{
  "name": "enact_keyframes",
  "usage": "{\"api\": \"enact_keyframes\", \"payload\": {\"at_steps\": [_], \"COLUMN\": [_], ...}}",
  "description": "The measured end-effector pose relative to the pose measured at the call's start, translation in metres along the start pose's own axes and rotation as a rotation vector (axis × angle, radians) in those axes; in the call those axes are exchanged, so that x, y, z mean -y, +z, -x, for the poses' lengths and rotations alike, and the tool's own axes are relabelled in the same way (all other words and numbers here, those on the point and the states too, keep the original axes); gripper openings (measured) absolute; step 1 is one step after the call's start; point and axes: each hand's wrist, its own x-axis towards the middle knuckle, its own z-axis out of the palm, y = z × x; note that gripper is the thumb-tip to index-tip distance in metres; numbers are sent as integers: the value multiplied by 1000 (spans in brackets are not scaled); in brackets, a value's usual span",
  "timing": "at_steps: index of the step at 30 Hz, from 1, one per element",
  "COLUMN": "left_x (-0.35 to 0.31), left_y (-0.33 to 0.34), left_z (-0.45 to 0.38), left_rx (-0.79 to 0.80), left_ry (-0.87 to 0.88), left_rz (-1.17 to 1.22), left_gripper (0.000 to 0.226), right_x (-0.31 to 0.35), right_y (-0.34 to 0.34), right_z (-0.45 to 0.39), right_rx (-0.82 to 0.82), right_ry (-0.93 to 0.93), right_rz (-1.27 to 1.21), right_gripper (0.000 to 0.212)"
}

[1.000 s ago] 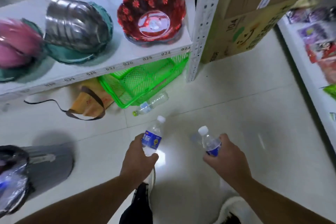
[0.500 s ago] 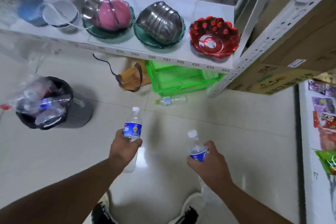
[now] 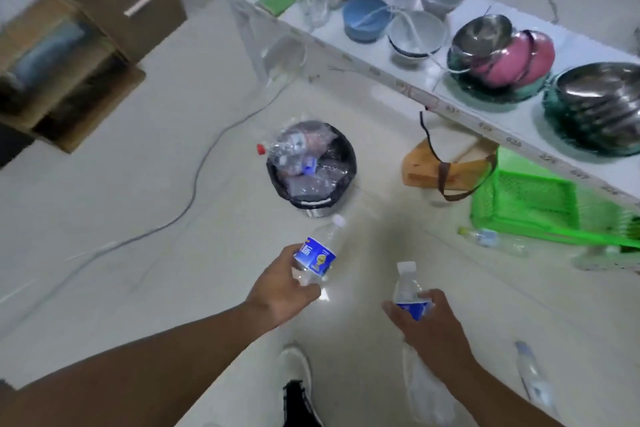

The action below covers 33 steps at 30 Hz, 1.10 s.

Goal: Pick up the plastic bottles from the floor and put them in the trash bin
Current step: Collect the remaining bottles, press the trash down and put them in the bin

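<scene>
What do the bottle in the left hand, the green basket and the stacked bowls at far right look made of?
Bottle: clear thin plastic, glossy blue label. Green basket: molded plastic, judging by its lattice walls. Stacked bowls: likely stainless steel, from their mirror-like grey sheen.

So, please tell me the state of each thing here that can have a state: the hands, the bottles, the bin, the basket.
Left hand: closed around a clear plastic bottle with blue label, white cap on.
Right hand: closed around a smaller clear bottle with blue label, capped.
Round black trash bin: upright, open, heaped with plastic bottles.
Clear bottle beside the green basket: lying on the floor.
Green plastic basket: tilted under the shelf.
</scene>
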Motion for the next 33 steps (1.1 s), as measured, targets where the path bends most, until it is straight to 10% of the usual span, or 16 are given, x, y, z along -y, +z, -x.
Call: {"api": "enact_keyframes", "payload": {"at_steps": [10, 33], "left_x": [48, -62], "left_y": [-126, -129], "left_z": [-20, -278], "left_rx": [-222, -303], "left_ry": [-138, 69], "left_rz": [173, -116], "left_gripper": [49, 62], "right_x": [133, 234], "right_y": [96, 101], "right_z": [-37, -227], "right_rx": [103, -24], "right_ry": [39, 150], "right_rz": [-174, -314], "right_gripper": [71, 59]}}
